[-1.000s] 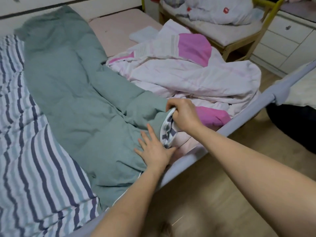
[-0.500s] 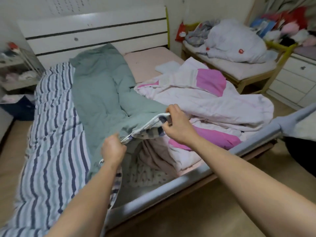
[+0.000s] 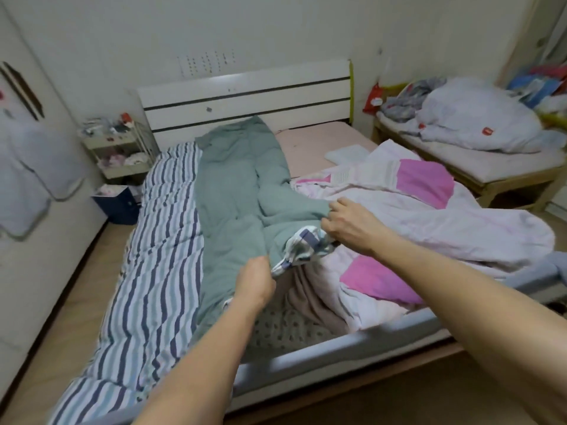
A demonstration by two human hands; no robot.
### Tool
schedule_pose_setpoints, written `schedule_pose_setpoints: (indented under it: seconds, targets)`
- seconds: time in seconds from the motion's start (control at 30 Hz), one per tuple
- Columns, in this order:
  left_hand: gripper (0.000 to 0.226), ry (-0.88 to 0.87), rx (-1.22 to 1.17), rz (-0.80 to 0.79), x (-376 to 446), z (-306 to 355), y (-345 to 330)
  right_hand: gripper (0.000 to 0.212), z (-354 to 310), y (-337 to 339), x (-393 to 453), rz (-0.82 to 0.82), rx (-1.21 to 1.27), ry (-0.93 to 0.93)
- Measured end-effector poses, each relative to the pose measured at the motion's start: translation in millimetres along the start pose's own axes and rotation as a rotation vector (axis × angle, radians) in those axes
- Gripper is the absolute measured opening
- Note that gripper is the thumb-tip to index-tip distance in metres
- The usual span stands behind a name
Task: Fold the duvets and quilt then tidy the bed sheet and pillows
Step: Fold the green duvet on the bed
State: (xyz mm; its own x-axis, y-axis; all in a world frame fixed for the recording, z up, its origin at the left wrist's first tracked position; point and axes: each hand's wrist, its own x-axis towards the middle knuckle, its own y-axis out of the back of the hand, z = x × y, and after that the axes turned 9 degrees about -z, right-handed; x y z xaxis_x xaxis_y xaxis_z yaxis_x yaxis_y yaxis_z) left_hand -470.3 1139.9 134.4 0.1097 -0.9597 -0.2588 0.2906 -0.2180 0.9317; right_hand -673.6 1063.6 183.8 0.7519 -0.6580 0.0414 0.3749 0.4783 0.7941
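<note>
Both hands grip the near edge of the duvet [image 3: 171, 240], which lies lengthwise down the bed's left half, green lining turned up over its stripes. The left hand [image 3: 256, 279] pinches the hem low while the right hand [image 3: 346, 223] clutches the bunched corner, probably to draw the edge taut for a fold.

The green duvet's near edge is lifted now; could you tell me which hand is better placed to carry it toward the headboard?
Probably the right hand: it grips the green duvet at its lifted corner, farther up the bed. The left hand holds the edge lower.
</note>
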Motion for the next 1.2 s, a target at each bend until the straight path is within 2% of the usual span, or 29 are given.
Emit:
schedule_pose_setpoints:
  seconds: [0.03, 0.07, 0.1, 0.17, 0.2, 0.23, 0.27, 0.37, 0.4, 0.43, 0.5, 0.53, 0.63, 0.7, 0.8, 0.9, 1.03, 1.2]
  targets:
    - [0.029, -0.029, -0.033, 0.031, 2, 10, -2, 0.012, 13, 6, -6, -0.031, 0.017, -0.075]
    - [0.031, -0.063, -0.028, -0.007, 1, 24, -9, 0.009, 18, 8, -19, -0.091, 0.071, -0.132]
    - [0.032, -0.092, 0.023, -0.111, -3, 38, -20, 0.005, 13, 3, -35, -0.235, 0.152, -0.143]
    - [0.037, -0.138, 0.167, -0.380, -15, 65, -57, 0.020, -12, -23, -78, -0.685, 0.259, -0.124]
    - [0.038, -0.142, 0.213, -0.466, -16, 70, -69, 0.024, -25, -31, -93, -0.821, 0.314, -0.126]
    - [0.039, -0.146, 0.214, -0.497, -9, 77, -75, 0.025, -25, -37, -99, -0.844, 0.340, -0.147]
    - [0.037, -0.142, 0.203, -0.485, -1, 84, -75, 0.024, -19, -39, -98, -0.785, 0.350, -0.178]
    - [0.029, -0.081, 0.094, -0.239, 24, 79, -63, 0.006, 9, -43, -87, -0.350, 0.255, -0.267]
    - [0.028, -0.062, 0.096, -0.206, 26, 75, -67, 0.008, 10, -48, -88, -0.290, 0.258, -0.300]
    - [0.028, -0.069, 0.114, -0.281, 21, 77, -77, 0.009, 4, -57, -95, -0.344, 0.258, -0.305]
    - [0.031, -0.104, 0.200, -0.542, 11, 86, -106, 0.017, -22, -88, -111, -0.680, 0.353, -0.310]
    - [0.033, -0.126, 0.242, -0.622, 12, 90, -117, 0.023, -31, -106, -117, -0.778, 0.389, -0.320]
    - [0.037, -0.163, 0.227, -0.658, 35, 94, -117, 0.025, -28, -132, -123, -0.818, 0.397, -0.368]
    - [0.048, -0.126, 0.173, -0.632, 44, 83, -107, 0.029, -27, -148, -124, -0.905, 0.414, -0.359]
    - [0.050, -0.071, 0.178, -0.636, 43, 52, -103, 0.035, -35, -155, -117, -1.053, 0.517, -0.301]
    - [0.046, -0.006, 0.230, -0.672, 37, 6, -100, 0.038, -43, -147, -86, -1.048, 0.658, -0.277]
    - [0.047, 0.126, 0.164, -0.629, 30, -63, -77, 0.035, -70, -125, -16, -0.925, 0.782, -0.170]
    - [0.045, 0.285, 0.055, -0.564, 24, -166, -50, 0.036, -147, -78, 87, -0.777, 0.889, 0.039]
